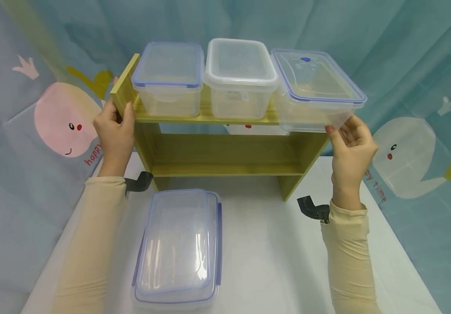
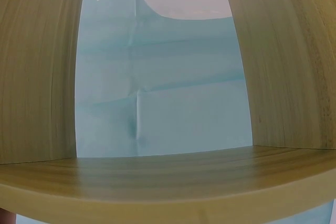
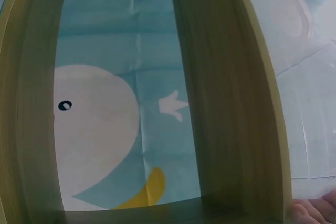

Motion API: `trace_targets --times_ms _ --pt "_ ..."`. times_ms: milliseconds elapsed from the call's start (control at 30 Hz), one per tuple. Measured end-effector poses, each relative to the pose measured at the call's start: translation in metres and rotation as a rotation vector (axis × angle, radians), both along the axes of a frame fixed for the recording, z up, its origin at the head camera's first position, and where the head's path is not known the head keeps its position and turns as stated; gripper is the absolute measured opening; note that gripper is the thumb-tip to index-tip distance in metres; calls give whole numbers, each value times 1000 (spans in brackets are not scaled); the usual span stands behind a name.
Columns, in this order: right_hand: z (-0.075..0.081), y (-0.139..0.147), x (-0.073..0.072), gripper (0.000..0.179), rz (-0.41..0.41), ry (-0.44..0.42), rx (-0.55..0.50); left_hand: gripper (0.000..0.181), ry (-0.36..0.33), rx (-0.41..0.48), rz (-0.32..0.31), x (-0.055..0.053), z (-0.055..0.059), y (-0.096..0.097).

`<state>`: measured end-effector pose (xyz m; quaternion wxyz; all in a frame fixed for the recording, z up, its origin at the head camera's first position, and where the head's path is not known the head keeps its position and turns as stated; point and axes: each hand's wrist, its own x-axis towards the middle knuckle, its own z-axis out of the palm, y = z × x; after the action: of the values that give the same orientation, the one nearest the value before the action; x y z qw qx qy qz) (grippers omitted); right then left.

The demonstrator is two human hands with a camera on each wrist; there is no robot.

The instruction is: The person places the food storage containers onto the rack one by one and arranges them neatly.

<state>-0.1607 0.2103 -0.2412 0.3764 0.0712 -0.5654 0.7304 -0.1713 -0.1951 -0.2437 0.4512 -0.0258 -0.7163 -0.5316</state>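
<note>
My left hand grips the upright left end panel of a wooden shelf rack, its thumb on the near side. At the other end, my right hand holds the lower right corner of a clear plastic food container with a blue-rimmed lid. That container sits at the right end of the top shelf, tilted a little and overhanging the front. Beside it stand a white-lidded container and a blue-lidded container. In the right wrist view, fingers show under the clear container wall.
Below, the rack has a lower wooden shelf. On the white table, a large flat container with a blue-edged lid lies in front of the rack's left part. A printed blue curtain hangs behind and at the sides.
</note>
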Motion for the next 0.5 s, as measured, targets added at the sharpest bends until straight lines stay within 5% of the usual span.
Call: trace_targets --times_ms 500 --pt "-6 1 -8 42 -139 -52 199 26 0 -57 31 1 -2 5"
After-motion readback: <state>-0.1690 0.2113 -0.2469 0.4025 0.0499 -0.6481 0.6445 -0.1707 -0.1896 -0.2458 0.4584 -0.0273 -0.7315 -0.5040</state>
